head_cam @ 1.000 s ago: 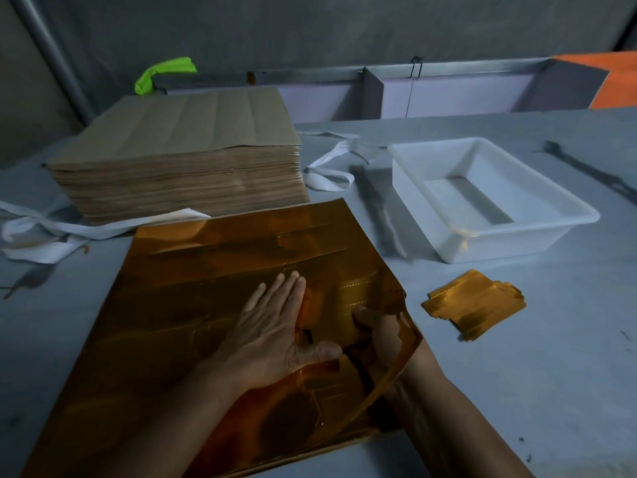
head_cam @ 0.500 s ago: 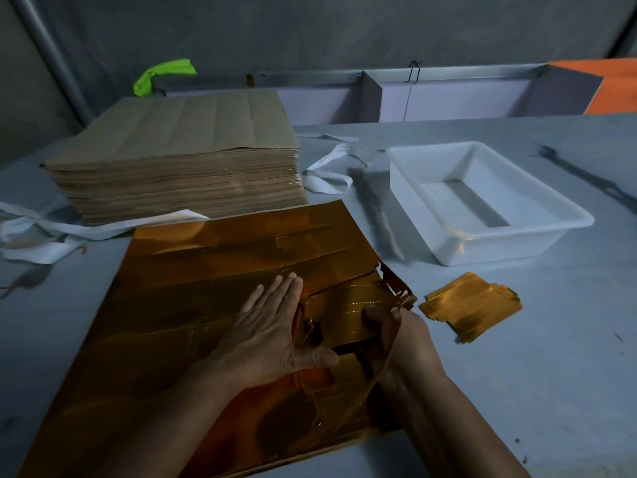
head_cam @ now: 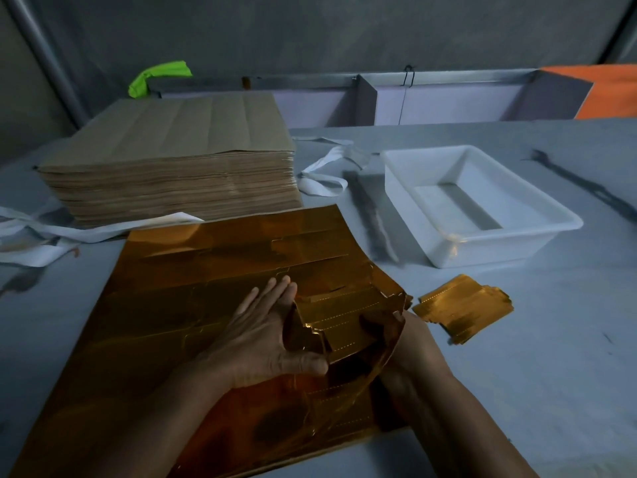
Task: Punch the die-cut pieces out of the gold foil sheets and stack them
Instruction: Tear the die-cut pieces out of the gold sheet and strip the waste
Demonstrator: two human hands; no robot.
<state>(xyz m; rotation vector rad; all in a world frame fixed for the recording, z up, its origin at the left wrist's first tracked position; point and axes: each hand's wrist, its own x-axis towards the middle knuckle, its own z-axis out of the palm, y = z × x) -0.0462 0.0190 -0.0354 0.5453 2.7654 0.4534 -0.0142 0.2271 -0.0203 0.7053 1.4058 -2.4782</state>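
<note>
A large gold foil sheet (head_cam: 193,326) lies on the grey table in front of me. My left hand (head_cam: 262,336) presses flat on it with straight fingers, the thumb beside a torn edge. My right hand (head_cam: 413,350) reaches under the sheet's right edge and grips a partly torn die-cut piece (head_cam: 344,315), which is lifted and curled up; the fingers are mostly hidden behind the foil. A small stack of punched gold pieces (head_cam: 462,308) sits on the table just right of my right hand.
A white plastic tray (head_cam: 510,232) stands at the right, beyond the small stack. A thick pile of brown sheets (head_cam: 179,160) sits behind the foil at the left. White straps (head_cam: 320,181) lie around that pile. A green object (head_cam: 158,75) rests by the back wall.
The right edge of the foil has been torn and lifted higher, and the die-cut piece now stands curled up between my hands. My left hand stays pressed on the sheet.
</note>
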